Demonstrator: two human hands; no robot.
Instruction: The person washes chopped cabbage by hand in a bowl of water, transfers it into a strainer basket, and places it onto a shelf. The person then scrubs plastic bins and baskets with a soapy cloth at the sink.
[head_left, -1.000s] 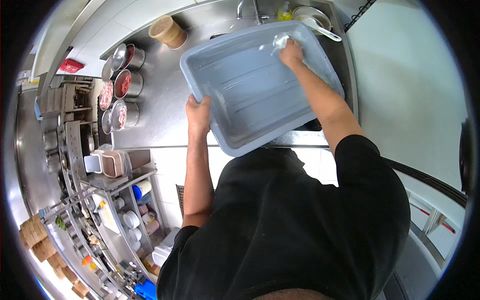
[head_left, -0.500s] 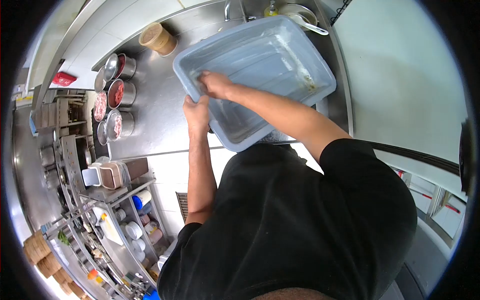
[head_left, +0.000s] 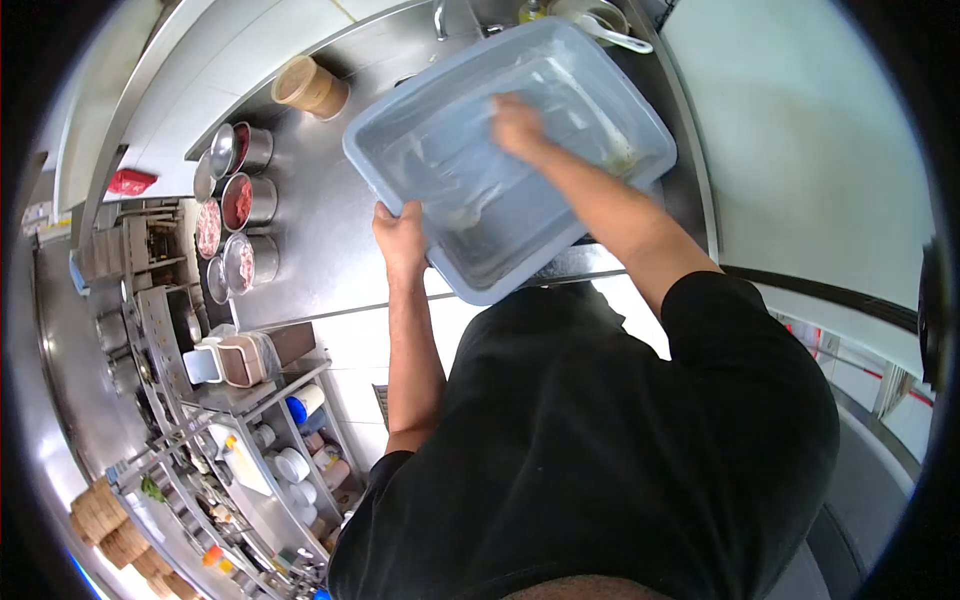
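The grey-blue plastic tub (head_left: 520, 212) is set over the bench (head_left: 310, 240), just beyond and to the right of the left grip (head_left: 399, 238), which is closed round its rim as it was a second ago. The right grip (head_left: 517, 125) has been shifted: half a second ago it was pressed at the tub's left end, close by the left grip; now it is placed over the middle of the floor — blurred by motion, so whether anything is clenched in it cannot be told. White suds (head_left: 466, 214) have been spread on the floor beside the left grip, and more is left along the wall to the right of the right grip. The rubbing is thus judged to have been carried from the end towards the middle — with the tub steadied by the left grip. Well left of that grip, steel pots (head_left: 264, 202) are left untouched.
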